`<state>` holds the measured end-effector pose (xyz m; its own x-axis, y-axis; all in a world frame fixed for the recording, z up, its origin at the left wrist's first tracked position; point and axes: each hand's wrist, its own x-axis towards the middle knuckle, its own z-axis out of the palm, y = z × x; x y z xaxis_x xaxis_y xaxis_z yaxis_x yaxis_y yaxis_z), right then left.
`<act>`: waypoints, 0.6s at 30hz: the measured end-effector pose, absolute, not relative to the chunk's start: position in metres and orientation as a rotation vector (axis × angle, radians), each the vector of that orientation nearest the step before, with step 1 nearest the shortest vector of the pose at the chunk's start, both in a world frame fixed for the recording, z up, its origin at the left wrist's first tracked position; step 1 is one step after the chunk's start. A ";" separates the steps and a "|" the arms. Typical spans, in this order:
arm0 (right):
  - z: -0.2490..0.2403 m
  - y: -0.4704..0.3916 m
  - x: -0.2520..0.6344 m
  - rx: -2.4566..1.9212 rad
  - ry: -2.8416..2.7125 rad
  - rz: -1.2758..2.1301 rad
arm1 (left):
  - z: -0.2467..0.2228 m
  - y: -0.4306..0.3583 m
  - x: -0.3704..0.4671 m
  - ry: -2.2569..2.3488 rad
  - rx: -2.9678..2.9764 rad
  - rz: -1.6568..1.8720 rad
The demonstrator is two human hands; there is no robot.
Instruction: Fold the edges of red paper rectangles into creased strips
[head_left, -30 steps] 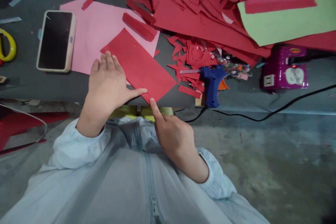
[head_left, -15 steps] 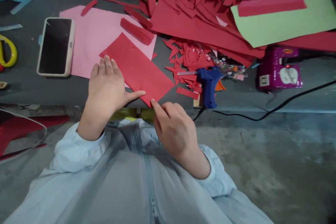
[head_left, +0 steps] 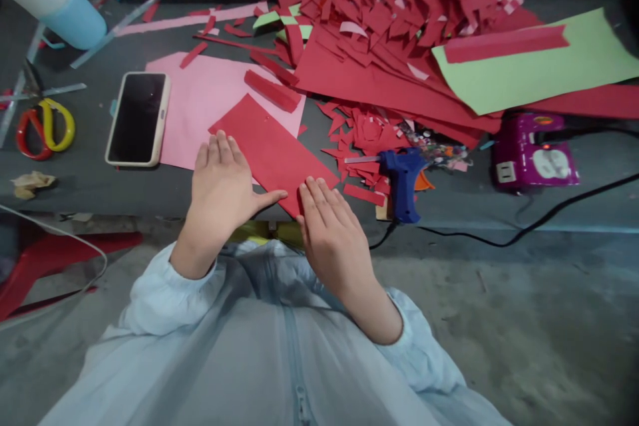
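Both palms are down on the red paper sheet (head_left: pixel 274 146), which lies on the table (head_left: pixel 130 193) just left of the blue glue gun (head_left: pixel 405 183), its upper-left part over a pink paper sheet (head_left: pixel 187 106). The left hand (head_left: pixel 219 186), on the side farther from the glue gun, spreads wide: fingertips at the sheet's left corner, thumb out to its lower edge. The right hand (head_left: pixel 337 233), the one nearer the glue gun, is open too, fingers together and laid flat over the lower end. Neither grip closes on anything; it's all pressing.

Looks like a flattening or creasing step, though whether the sheet is folded I can't tell from here. The next move, I'd judge, calls for the left hand to pin the paper while the right presses evenly along the edge, without skewing it.

Small red scraps (head_left: pixel 367 126) crowd the glue gun's nozzle. Well left of the gun sit the smartphone (head_left: pixel 137 118) and, farther out, the scissors (head_left: pixel 47 125); off to its right, the purple socket box (head_left: pixel 534 153).
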<state>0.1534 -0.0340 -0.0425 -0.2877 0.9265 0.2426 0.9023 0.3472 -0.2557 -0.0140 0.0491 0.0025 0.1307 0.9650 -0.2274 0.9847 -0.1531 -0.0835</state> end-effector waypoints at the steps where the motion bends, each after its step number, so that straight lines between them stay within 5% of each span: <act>1: -0.042 -0.034 0.154 -1.598 -2.277 0.072 | 0.003 0.049 -0.014 1.984 2.297 -0.356; 18: -0.041 -0.036 0.158 -1.533 -2.284 0.065 | 0.001 0.049 -0.015 1.988 2.333 -0.361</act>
